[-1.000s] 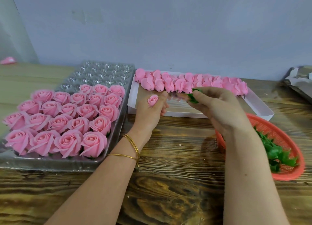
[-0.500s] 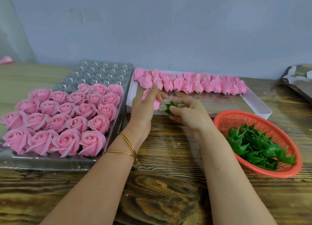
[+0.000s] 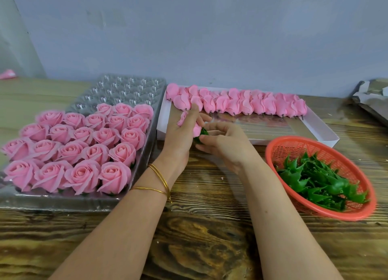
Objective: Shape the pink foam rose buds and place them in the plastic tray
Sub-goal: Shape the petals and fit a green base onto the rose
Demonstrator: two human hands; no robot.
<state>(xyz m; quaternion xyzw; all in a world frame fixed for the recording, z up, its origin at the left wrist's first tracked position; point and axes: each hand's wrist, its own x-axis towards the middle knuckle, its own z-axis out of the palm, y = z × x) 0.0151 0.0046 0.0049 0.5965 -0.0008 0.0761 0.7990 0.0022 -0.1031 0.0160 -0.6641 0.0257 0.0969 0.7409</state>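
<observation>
My left hand [image 3: 182,137] holds a pink foam rose bud [image 3: 183,118], which shows on both sides of the fingers. Against the bud's base, my right hand [image 3: 222,143] pinches a green calyx [image 3: 202,132]. Both hands meet at the near edge of a white box [image 3: 315,130] whose far side carries a row of closed pink buds [image 3: 237,103]. To the left lies the clear plastic tray [image 3: 126,86]. Several opened pink roses [image 3: 84,145] fill its near rows, and its far cells are bare.
A red mesh basket [image 3: 279,145] of green calyxes [image 3: 321,181] sits at the right on the wooden table [image 3: 210,227]. Grey paper wrapping [image 3: 371,97] lies at the far right. One pink piece [image 3: 8,74] rests far left by the wall.
My right hand has drawn back from the bud row to my left hand. The green calyx now touches the base of the bud that my left hand holds.
</observation>
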